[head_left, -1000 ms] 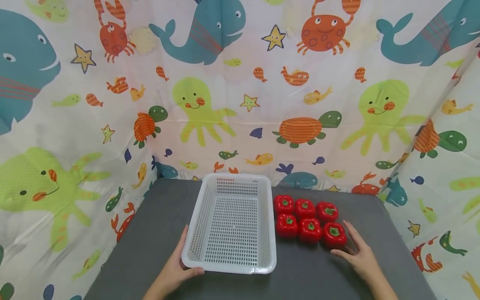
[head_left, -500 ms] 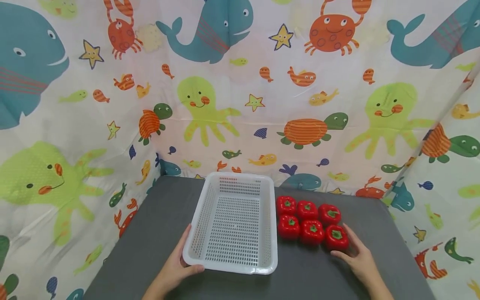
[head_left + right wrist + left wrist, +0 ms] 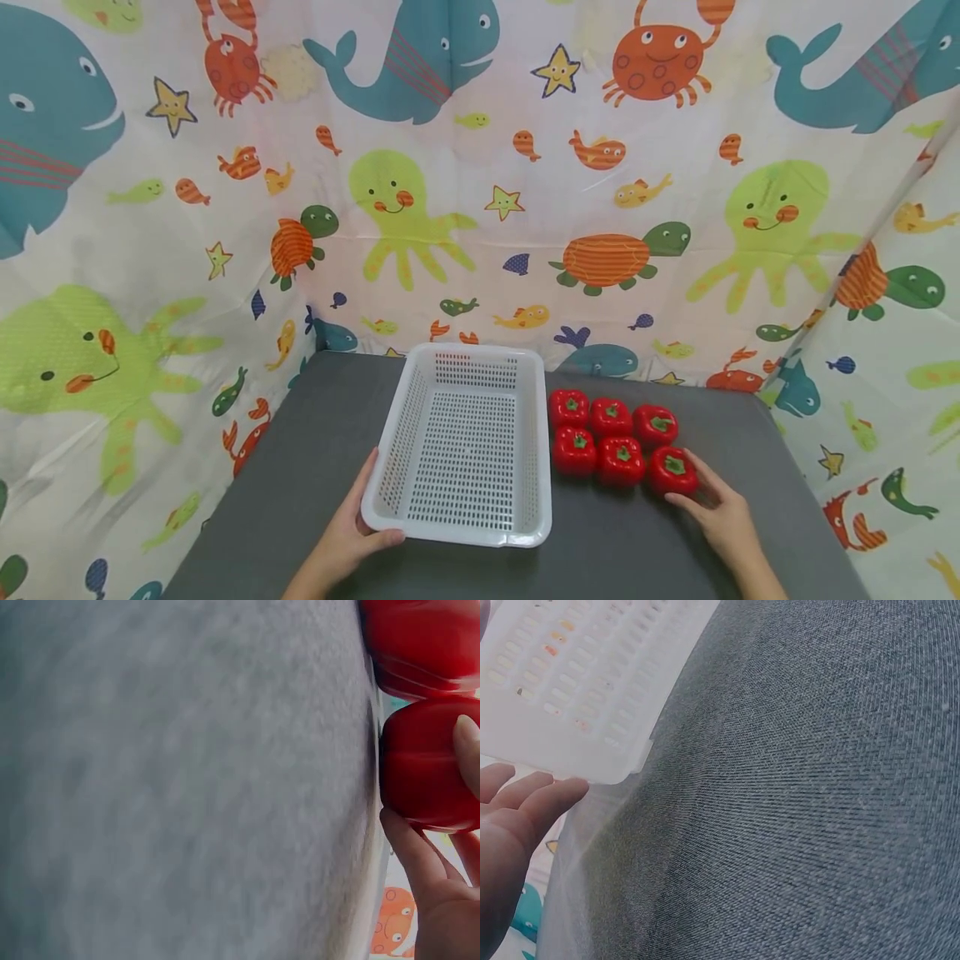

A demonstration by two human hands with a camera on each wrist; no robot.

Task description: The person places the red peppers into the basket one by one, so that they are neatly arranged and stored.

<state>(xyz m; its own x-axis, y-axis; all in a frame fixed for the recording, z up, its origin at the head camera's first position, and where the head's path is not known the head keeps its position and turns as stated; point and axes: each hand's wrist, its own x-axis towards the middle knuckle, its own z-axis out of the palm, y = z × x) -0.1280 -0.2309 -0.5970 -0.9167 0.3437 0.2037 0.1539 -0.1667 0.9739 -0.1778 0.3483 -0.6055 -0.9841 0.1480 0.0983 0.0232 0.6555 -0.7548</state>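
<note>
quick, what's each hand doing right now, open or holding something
Left hand: holding the white basket by its near left corner.
Right hand: holding the near row's rightmost red pepper.

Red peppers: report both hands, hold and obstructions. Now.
Left hand holding white basket at near left corner. Right hand gripping right-end red pepper, near row. Possibly in the way, between it and basket: two near-row peppers.
</note>
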